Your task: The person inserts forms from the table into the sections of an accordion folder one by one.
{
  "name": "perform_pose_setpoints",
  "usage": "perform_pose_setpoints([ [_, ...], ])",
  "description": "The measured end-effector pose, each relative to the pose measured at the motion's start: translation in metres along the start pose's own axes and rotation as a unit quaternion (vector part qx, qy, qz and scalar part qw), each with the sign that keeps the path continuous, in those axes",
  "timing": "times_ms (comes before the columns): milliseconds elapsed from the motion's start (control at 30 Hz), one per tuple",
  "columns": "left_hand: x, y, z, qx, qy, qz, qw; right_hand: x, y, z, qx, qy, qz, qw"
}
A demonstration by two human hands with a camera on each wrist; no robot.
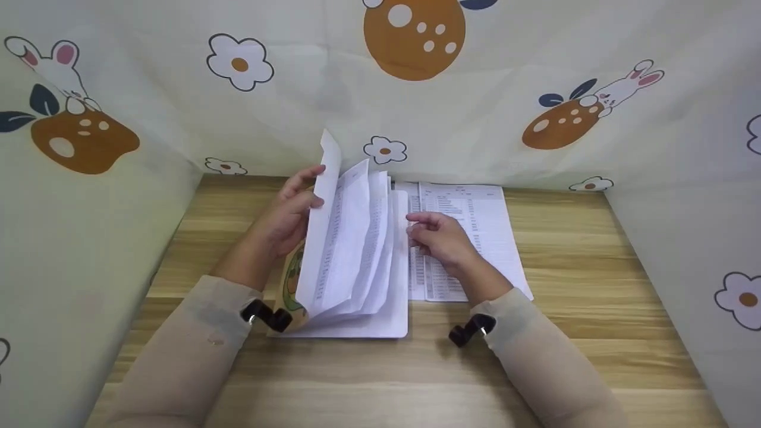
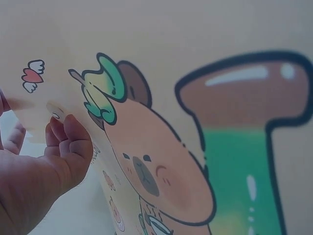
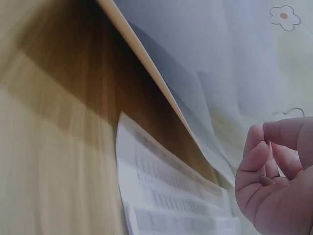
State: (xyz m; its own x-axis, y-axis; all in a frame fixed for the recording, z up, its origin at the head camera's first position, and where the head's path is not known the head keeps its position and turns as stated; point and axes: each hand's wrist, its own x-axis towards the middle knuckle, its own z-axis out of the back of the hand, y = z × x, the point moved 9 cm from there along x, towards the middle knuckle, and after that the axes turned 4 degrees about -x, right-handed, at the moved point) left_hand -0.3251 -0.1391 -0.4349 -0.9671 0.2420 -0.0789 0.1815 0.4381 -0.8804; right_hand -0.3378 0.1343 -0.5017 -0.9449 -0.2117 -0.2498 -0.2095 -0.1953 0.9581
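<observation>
A folder (image 1: pixel 401 261) with a cartoon-printed tan cover (image 2: pixel 254 161) stands partly open on the table, several printed sheets (image 1: pixel 351 238) fanned inside it. My left hand (image 1: pixel 291 211) grips the raised left side by its edge, thumb toward the inner face. In the left wrist view, the fingers of that hand curl at the edge of the cover, beside a capybara drawing. My right hand (image 1: pixel 443 238) hovers at the folder's right edge with loosely bent fingers; nothing shows between its fingers (image 3: pixel 257 156). Beneath that hand lie printed sheets (image 1: pixel 484 238).
The wooden table (image 1: pixel 571 333) meets a pale cloth screen (image 1: pixel 297 101) with flower and rabbit prints at the back and both sides. The loose sheets lie to the right of the folder, partly overlapping near the back edge.
</observation>
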Motion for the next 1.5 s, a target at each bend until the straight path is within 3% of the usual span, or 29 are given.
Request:
perform_pose_setpoints([
  [200,-0.002,-0.001,0.001,0.009,-0.006,0.003,0.9999,-0.009,0.0,0.041,-0.039,-0.032,0.011,0.999],
  [567,-0.008,-0.006,0.006,0.013,-0.019,0.0,0.9997,-0.017,-0.018,0.122,-0.098,-0.106,-0.018,0.989],
  [867,-0.012,-0.009,0.01,0.013,-0.022,-0.007,0.9996,-0.019,-0.038,0.168,-0.163,-0.168,-0.063,0.97],
  [1067,-0.013,-0.01,0.012,0.008,-0.033,-0.006,0.9994,-0.018,-0.047,0.185,-0.195,-0.188,-0.086,0.959],
  [1500,-0.014,-0.01,0.014,0.008,-0.034,-0.012,0.9993,-0.007,-0.062,0.189,-0.264,-0.145,-0.112,0.947],
])
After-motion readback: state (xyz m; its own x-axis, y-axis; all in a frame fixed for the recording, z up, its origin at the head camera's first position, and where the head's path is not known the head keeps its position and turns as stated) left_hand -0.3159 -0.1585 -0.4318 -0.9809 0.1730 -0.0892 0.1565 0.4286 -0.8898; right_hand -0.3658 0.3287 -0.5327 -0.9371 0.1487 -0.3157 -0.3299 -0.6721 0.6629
